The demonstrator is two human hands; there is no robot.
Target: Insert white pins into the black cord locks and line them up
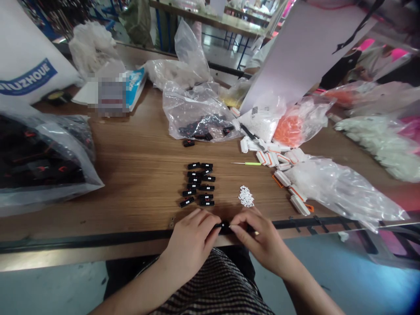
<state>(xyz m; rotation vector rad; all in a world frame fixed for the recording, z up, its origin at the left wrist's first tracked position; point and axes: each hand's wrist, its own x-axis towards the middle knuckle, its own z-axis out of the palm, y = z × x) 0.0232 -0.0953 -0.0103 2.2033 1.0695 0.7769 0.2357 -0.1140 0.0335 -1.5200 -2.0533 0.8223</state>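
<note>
At the table's front edge, my left hand (197, 232) pinches a small black plastic block (223, 225) between thumb and fingers. One white dot shows on the block's top. My right hand (257, 236) has thumb and forefinger closed at the block's right end; whatever lies between those fingertips is too small to make out. Beyond the hands, several similar black blocks (206, 188) lie in two rough columns, many with two white dots. A small heap of tiny white pegs (246, 197) rests just past my right hand.
A yellow-handled thin pick (252, 163) lies near white-and-orange plastic cases (269, 158). Clear bags hold black parts (203, 124) and orange parts (290, 129). A large bag of black pieces (42, 162) stands left, and a clear bag (337, 188) overhangs the front edge at right.
</note>
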